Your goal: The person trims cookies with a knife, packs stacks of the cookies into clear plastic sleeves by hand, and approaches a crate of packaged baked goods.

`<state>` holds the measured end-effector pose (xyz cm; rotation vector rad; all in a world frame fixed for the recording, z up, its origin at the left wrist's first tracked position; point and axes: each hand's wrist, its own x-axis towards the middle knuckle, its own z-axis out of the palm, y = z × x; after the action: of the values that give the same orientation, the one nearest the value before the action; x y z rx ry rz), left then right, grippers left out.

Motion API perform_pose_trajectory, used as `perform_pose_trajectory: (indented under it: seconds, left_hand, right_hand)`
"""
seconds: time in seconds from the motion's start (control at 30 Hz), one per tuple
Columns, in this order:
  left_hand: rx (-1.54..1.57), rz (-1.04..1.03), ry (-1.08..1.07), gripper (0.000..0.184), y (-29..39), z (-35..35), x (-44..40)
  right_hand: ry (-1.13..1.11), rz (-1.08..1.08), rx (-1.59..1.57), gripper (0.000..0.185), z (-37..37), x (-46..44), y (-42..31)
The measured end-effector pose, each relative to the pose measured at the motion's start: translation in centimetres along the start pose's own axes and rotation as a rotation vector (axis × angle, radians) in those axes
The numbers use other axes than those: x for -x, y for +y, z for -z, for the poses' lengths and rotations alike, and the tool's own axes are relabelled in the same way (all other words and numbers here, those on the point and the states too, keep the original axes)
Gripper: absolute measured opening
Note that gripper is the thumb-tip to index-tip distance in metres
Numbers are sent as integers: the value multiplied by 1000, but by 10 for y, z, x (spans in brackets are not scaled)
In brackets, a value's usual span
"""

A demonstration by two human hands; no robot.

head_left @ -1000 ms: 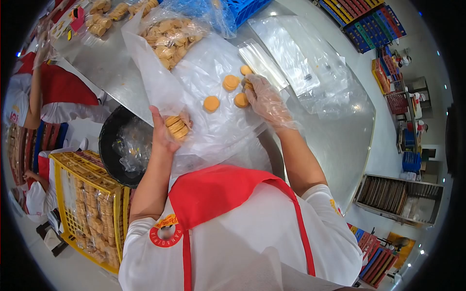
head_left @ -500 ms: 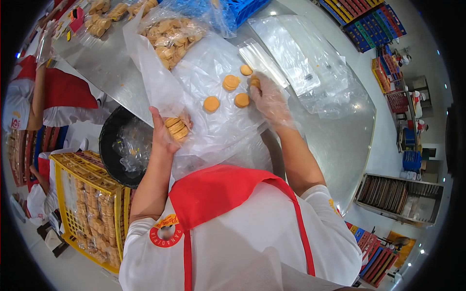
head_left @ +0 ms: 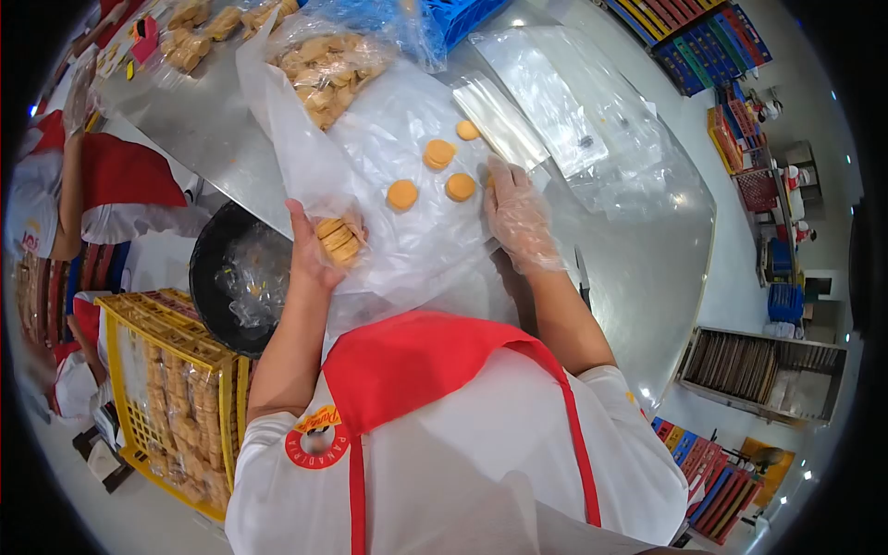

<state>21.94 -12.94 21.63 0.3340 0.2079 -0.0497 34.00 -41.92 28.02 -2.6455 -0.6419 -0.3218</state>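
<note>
On the left, my bare left hand (head_left: 309,252) is wrapped round a small clear bag holding a stack of round cookies (head_left: 338,242). My right hand (head_left: 521,222), in a clear plastic glove, is closed low over the white plastic sheet (head_left: 407,111). A tan cookie edge shows at its fingertips; the rest of what it holds is hidden. Just left of that hand are a cookie stack (head_left: 460,187) and a taller one (head_left: 438,154). Another cookie (head_left: 401,194) lies nearer my left hand, and a single cookie (head_left: 468,129) is farther back. Behind them, a large plastic bag (head_left: 328,79) is full of loose cookies.
Clear empty bags (head_left: 546,102) lie on the steel table (head_left: 638,287) at right, with a dark narrow tool (head_left: 582,273) by my right forearm. A black bin (head_left: 208,277) and a yellow crate of packed cookies (head_left: 116,370) stand at left. A co-worker's red apron (head_left: 129,171) shows there.
My right hand has drawn back toward me, and the cookies in its fingers are now mostly covered. The bagged cookies in my left hand sit slightly differently. The dark tool has come into sight.
</note>
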Motion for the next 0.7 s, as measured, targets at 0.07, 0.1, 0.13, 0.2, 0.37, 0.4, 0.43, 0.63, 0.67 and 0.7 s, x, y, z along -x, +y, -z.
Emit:
perform_pose_trajectory:
  seconds: [0.07, 0.1, 0.13, 0.2, 0.37, 0.4, 0.43, 0.63, 0.67, 0.7]
  left_hand:
    - [-57, -26, 159, 79, -3, -31, 2]
    - [-84, -44, 246, 78, -3, -40, 4]
    - [-53, -31, 154, 79, -2, -30, 4]
    - [6, -1, -33, 87, 0, -8, 0]
    - [-7, -4, -62, 85, 0, -1, -1]
    - [-15, -10, -39, 85, 0, -2, -1]
    - [-3, -9, -44, 85, 0, -1, -1]
    - [-31, -25, 7, 85, 1, 4, 1]
    - [-30, -36, 21, 86, 0, 4, 1]
    - [-30, -40, 33, 86, -1, 2, 1]
  right_hand:
    - [18, -129, -179, 49, 7, 4, 0]
    - [40, -222, -338, 47, 12, 5, -4]
    - [62, -317, -497, 46, 16, 6, -8]
    - [80, -182, -403, 41, 24, 8, -2]
    - [-16, -7, -3, 38, 47, 13, -14]
    - [-43, 17, 58, 39, 44, 14, -15]
    - [-70, 41, 119, 40, 42, 14, -17]
    - [15, -26, 12, 44, 15, 27, -15]
    - [-29, -36, 22, 43, 14, 27, -16]
    - [-71, -53, 36, 43, 16, 27, -17]
